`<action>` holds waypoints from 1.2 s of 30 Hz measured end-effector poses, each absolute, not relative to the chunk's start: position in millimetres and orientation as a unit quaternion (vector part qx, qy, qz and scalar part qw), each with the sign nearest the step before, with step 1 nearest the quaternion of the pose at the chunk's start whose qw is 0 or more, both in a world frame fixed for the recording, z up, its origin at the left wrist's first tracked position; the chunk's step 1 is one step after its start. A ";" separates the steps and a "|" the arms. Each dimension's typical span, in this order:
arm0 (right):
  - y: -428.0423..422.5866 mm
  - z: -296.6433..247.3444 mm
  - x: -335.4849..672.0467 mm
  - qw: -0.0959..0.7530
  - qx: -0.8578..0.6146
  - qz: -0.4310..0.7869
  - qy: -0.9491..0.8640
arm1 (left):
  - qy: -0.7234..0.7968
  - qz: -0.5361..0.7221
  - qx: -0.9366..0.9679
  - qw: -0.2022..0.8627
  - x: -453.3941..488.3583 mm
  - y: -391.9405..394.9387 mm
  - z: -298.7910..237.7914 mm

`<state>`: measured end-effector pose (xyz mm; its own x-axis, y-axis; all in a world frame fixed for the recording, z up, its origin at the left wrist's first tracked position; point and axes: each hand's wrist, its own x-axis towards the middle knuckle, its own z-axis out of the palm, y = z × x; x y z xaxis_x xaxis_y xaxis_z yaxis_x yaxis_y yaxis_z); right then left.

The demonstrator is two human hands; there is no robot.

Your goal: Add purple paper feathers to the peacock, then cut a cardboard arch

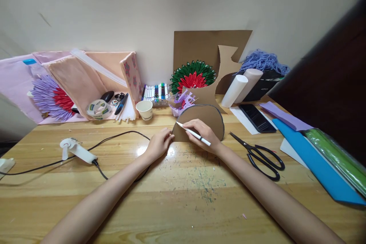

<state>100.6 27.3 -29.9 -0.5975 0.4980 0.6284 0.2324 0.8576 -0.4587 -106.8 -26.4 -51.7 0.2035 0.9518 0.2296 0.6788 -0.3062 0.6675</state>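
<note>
A half-round piece of brown cardboard (207,119) lies on the wooden table (183,190) in front of me. My left hand (158,144) rests with curled fingers pressed against the cardboard's left corner. My right hand (203,132) lies on the cardboard and grips a white pen (193,134), its tip pointing up and left onto the cardboard's left edge.
Black scissors (261,156) lie right of my right hand. A white glue gun (77,151) with a black cord sits at left. Behind are a paper cup (145,109), markers (156,93), a tape roll (98,108), cardboard sheets (208,51), white rolls (238,88), and blue and green sheets (311,156) at right.
</note>
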 end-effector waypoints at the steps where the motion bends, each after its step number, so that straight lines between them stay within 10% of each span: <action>1: 27.3 -29.9 100.5 0.396 -0.205 0.167 -0.880 | 0.546 0.314 0.745 0.218 -106.8 -26.4 -51.5; 36: 28.0 -38.3 102.4 0.293 -0.152 0.223 -0.917 | 0.529 0.302 0.763 0.217 -109.1 -25.7 -55.4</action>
